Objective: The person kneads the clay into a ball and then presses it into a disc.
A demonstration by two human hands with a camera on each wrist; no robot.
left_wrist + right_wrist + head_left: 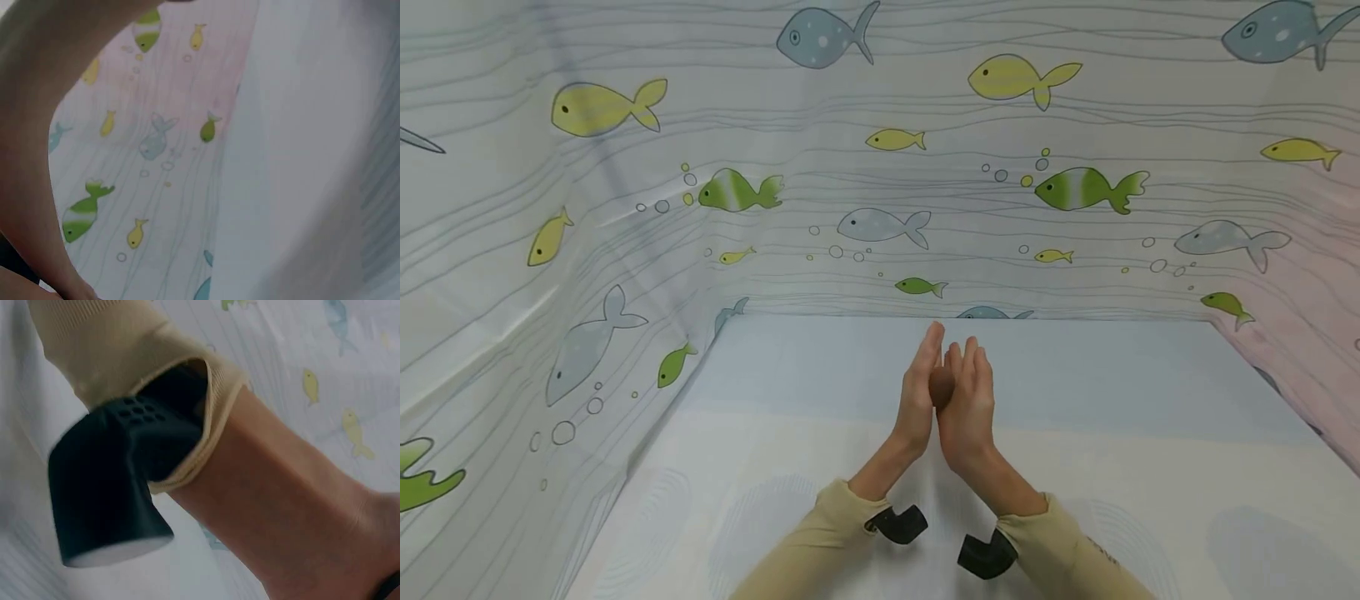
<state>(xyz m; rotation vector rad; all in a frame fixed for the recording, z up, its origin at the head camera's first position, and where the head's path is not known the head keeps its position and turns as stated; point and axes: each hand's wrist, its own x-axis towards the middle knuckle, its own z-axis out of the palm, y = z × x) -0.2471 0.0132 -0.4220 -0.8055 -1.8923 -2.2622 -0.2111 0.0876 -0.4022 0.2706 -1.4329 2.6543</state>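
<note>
Between flat palms — left hand (916,400), right hand (967,408) — a round brown lump (941,385)

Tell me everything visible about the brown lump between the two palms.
The brown lump looks small, rounded and matte, dull brown like clay or dough, though its material cannot be told for sure. Only a narrow part shows in the gap between the palms. It sits pressed between the left hand and the right hand, whose fingers are straight and point away from the person. It is held above the pale table, touching nothing but the two palms. The wrist views do not show it.
</note>
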